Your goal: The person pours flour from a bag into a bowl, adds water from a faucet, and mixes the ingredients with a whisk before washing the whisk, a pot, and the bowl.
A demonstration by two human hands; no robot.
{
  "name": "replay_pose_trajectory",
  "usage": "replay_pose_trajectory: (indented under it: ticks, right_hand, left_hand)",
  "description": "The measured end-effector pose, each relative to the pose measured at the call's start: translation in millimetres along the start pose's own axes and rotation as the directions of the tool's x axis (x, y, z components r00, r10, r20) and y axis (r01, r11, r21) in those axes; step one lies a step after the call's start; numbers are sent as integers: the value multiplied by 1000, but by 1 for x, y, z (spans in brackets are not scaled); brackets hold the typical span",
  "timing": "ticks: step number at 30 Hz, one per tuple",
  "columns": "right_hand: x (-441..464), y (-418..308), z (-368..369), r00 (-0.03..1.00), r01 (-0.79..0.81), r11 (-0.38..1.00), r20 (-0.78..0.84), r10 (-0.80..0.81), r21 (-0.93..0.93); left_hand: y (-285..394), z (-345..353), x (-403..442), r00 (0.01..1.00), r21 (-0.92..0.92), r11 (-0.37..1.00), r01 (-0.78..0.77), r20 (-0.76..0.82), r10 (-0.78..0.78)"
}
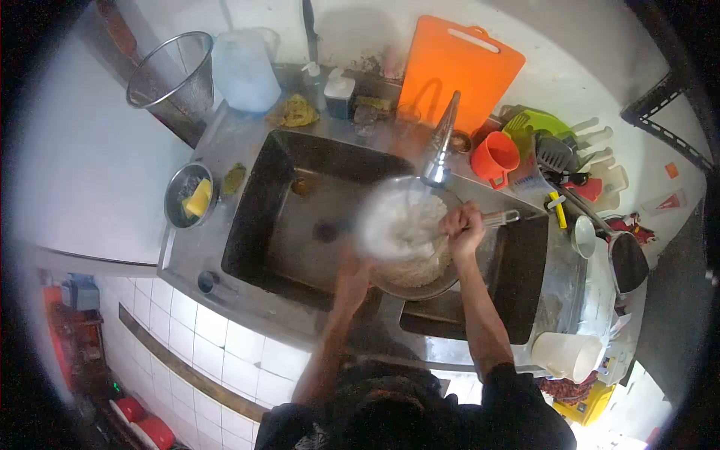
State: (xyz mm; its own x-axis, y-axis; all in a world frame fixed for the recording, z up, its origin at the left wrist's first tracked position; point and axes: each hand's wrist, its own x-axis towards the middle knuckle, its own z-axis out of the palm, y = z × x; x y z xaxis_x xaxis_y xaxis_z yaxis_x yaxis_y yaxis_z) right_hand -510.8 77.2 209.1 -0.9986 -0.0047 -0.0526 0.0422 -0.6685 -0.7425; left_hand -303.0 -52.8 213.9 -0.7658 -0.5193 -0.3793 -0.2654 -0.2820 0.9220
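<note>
My right hand [463, 226] is closed round a metal handle [501, 218] whose end sticks out to the right; the tool's other end is lost in blur. Left of that hand is a blurred white mass [397, 225], under the faucet [439, 157]; I cannot make out whether it is food or foam. Below it, a round metal pan [420, 294] with pale, grainy contents sits over the sink divider. My left hand [355, 266] is at the lower left edge of the white mass, its fingers smeared by motion.
The left sink basin [289, 240] and right basin [517, 277] lie to either side. Behind stand an orange cutting board [457, 71], an orange mug [495, 159] and a soap bottle [340, 94]. A metal bowl with yellow sponges [199, 199] is at left, utensils at right.
</note>
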Motion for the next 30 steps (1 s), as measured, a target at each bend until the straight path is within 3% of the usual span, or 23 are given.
replay_pose_trajectory:
  ticks: [1,2,3,4,6,7,8,10,11,14,15,16,18,19,20,22,23,24,26,27,28,30]
  right_hand:
    - [0,-8,0,995,-34,985,90,50,-171]
    - [-2,-14,0,979,-59,938,162,121,-341]
    - [-4,-22,16,998,23,924,63,1,-382]
    - [-2,-17,16,998,19,924,61,5,-383]
    - [5,-2,6,987,117,991,-99,-123,-63]
    - [8,10,-3,992,126,984,42,-121,-124]
    - [17,10,-17,990,136,983,43,-131,-123]
    - [5,-20,1,980,-51,953,169,106,-300]
    - [16,-9,-4,1000,-26,989,-13,25,-144]
    - [8,-1,11,991,25,999,-127,-30,-40]
    - [1,-1,10,990,-70,997,118,71,-14]
    - [4,-4,12,990,-65,998,123,66,-15]
    - [5,-14,15,997,-44,952,51,62,-304]
    - [7,-15,21,994,-1,982,-106,-19,-190]
    - [6,-9,17,994,-6,982,-107,-14,-189]
    - [6,4,10,971,22,1000,-240,-17,16]
    - [-4,3,3,996,-81,996,41,79,40]
    - [-1,-4,5,996,-78,996,44,76,37]
    - [-1,-22,11,996,-84,955,4,89,-286]
    - [-1,-27,21,996,17,975,-85,-37,-223]
    - [-2,-20,21,996,15,975,-80,-34,-220]
    - [-7,-3,12,977,29,1000,-213,-30,-9]
  left_hand:
    - [6,-2,1,1000,128,991,-24,-9,25]
    - [-4,-5,5,1000,127,992,-17,-14,19]
    - [-10,-8,10,999,200,978,-53,-1,54]
    - [-16,-9,13,996,273,958,-91,17,90]
    - [-8,-4,4,1000,175,984,-12,19,9]
    - [2,-2,4,997,75,995,63,30,-65]
    - [0,-1,6,998,74,996,56,38,-59]
    - [-15,-5,3,997,37,997,67,35,-69]
    - [-22,-5,4,997,34,997,76,29,-76]
    - [-15,-2,3,998,-24,1000,10,63,-9]
    - [7,1,-4,995,8,998,60,78,-61]
    - [18,3,-8,990,34,993,112,85,-115]
    - [-25,-4,1,984,-42,993,113,142,-106]
    - [-34,-6,-2,976,-112,987,116,199,-92]
    - [-42,-5,-6,976,-111,987,118,195,-95]
    - [-37,5,-10,985,-71,989,130,120,-121]
    - [-36,6,-10,985,-69,990,126,128,-116]
    - [-38,8,-12,982,-90,988,127,152,-113]
    - [-47,8,-23,978,-113,983,145,167,-126]
    - [-51,7,-24,979,-83,989,121,175,-105]
    - [-52,7,-24,980,-53,995,90,184,-79]
    - [-50,8,-25,976,-60,987,146,175,-134]
